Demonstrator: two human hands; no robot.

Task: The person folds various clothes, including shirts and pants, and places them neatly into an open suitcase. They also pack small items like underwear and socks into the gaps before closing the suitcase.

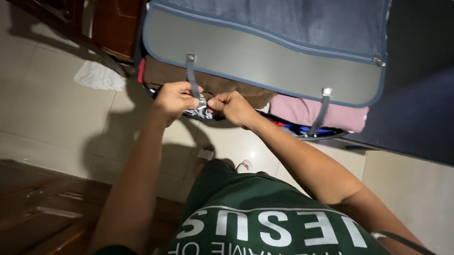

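Observation:
An open suitcase lies on the tiled floor, its grey inner divider flap (262, 61) with blue piping laid over folded clothes. Brown cloth (229, 85) and pink cloth (312, 113) show below the flap's edge. A blue strap (192, 78) hangs from the flap's left side. My left hand (173, 99) and my right hand (233, 107) meet at the strap's lower end, both pinching its small metal buckle (202, 103). A second blue strap (319, 115) hangs on the right, running down to the case's edge.
A blue mesh pocket (276, 12) tops the flap. A dark wooden chair (102, 20) stands at the upper left, a white cloth (100, 76) on the floor beside it. Dark blue fabric (427, 113) lies to the right. A wooden surface (27, 210) is at the lower left.

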